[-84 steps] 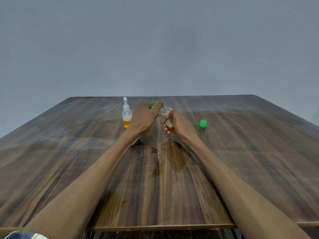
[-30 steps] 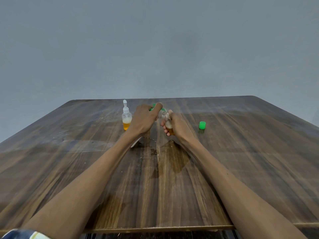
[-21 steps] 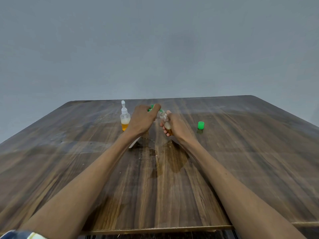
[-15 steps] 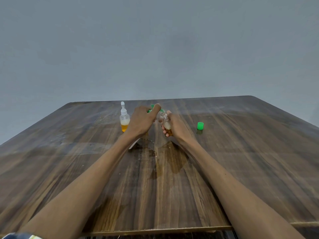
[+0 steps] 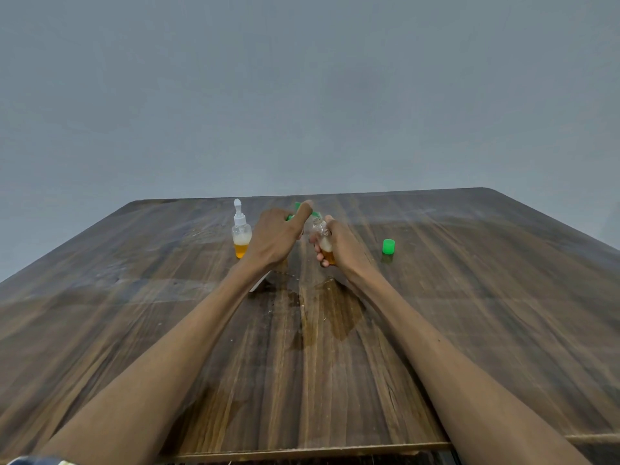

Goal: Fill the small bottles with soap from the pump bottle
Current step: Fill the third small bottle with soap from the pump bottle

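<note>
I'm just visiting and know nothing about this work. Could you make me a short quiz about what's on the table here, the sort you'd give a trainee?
1. True or false: the loose green cap lies on the table to the right of both hands, touched by neither.
2. What does the right hand hold? A) a small bottle with orange liquid at its bottom B) a sponge C) a spoon
3. Fill in: the small bottle with a white top stands upright just to the ____ of the left hand.

Key: 1 true. 2 A: the held small bottle. 3 left. The left hand grips the green-topped pump bottle, mostly hidden behind it.
</note>
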